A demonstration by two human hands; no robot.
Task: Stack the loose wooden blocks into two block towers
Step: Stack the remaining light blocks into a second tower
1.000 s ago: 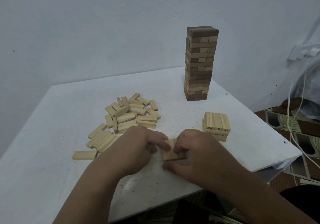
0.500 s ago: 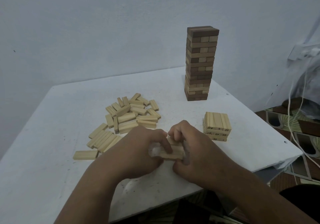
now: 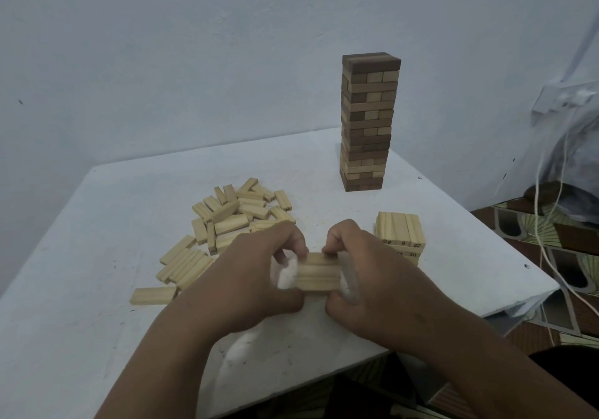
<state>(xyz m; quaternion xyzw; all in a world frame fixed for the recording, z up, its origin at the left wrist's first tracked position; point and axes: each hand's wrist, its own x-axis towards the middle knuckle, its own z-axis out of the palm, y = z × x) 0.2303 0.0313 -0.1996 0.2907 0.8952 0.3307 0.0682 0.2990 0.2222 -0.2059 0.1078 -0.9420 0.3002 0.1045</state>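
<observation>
Left hand (image 3: 259,276) and right hand (image 3: 376,276) clamp a row of blocks (image 3: 317,276) end to end above the bench (image 3: 97,224), near the short stack (image 3: 400,237); best kept level, squeezed evenly, set down crosswise and square.

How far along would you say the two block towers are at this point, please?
One tall tower of mixed dark and light blocks looks finished. The second is only a short stack. The left hand and right hand grip a row of blocks together. A pile of loose blocks still waits on the table.
</observation>
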